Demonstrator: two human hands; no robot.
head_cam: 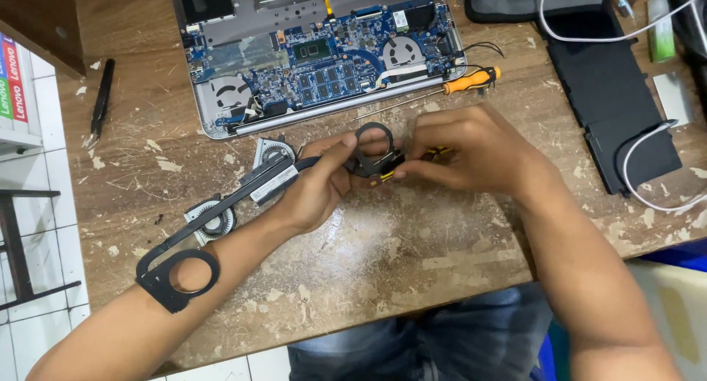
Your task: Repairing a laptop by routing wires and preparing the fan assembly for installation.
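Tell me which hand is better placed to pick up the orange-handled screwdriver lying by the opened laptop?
Probably the right hand: the orange-handled screwdriver lies just beyond it, while the left hand grips the long black heat-pipe assembly.

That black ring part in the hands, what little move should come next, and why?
Probably a slow turn of the small tool in the right hand. Its tip meets the black ring part, which the left hand steadies above the table. The part's long arm hangs free, so keeping that grip firm seems wise.
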